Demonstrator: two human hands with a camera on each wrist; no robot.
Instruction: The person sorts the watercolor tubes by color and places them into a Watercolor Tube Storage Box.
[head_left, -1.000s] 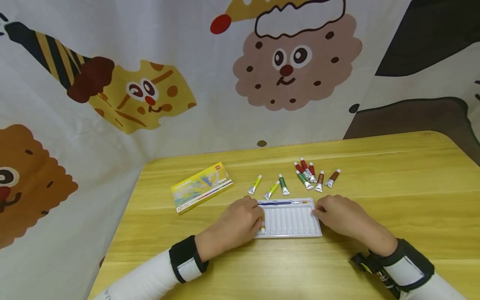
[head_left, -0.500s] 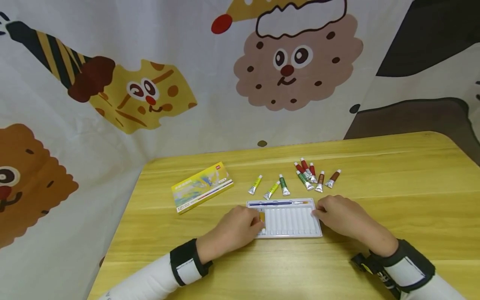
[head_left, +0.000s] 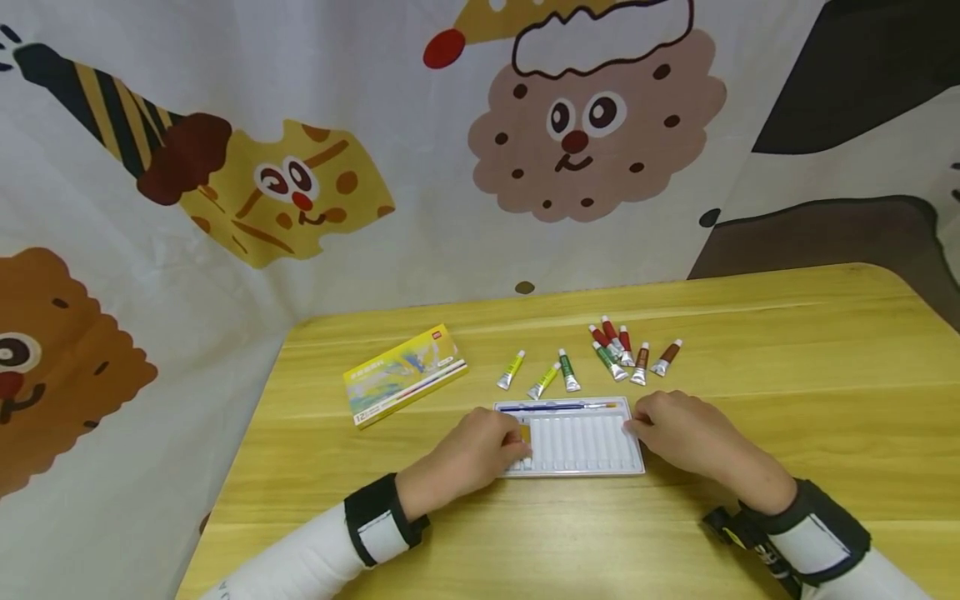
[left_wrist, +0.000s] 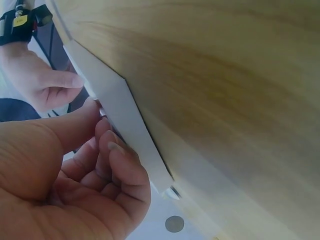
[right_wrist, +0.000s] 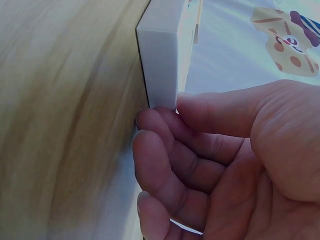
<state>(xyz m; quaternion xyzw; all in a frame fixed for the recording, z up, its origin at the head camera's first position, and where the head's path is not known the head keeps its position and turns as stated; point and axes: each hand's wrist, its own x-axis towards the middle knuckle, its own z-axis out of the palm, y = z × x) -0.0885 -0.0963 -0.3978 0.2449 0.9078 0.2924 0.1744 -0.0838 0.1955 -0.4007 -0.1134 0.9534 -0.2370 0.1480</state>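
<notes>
A white plastic paint tray (head_left: 585, 442) with a row of slots lies on the table, its upper groove holding a blue-handled paintbrush (head_left: 558, 407). Over the tray's left end, my left hand (head_left: 472, 454) pinches a small paint tube, mostly hidden by the fingers; the left wrist view shows a pale bit of it between thumb and index finger. An ochre paint tube (head_left: 525, 433) shows in a slot beside these fingertips. My right hand (head_left: 686, 429) grips the tray's right edge between thumb and fingers; in the right wrist view the thumb (right_wrist: 215, 112) lies on the rim.
Behind the tray lie yellow paint tubes (head_left: 512, 370), a green tube (head_left: 567, 370), and a cluster of red, green and brown tubes (head_left: 611, 346). A yellow paint box (head_left: 405, 375) rests at the back left. A printed curtain (head_left: 420, 250) hangs behind the table (head_left: 810, 358).
My left hand has moved down and slightly left along the tray's left end, uncovering the brush handle and the tray's upper left corner. The right hand keeps its hold on the edge.
</notes>
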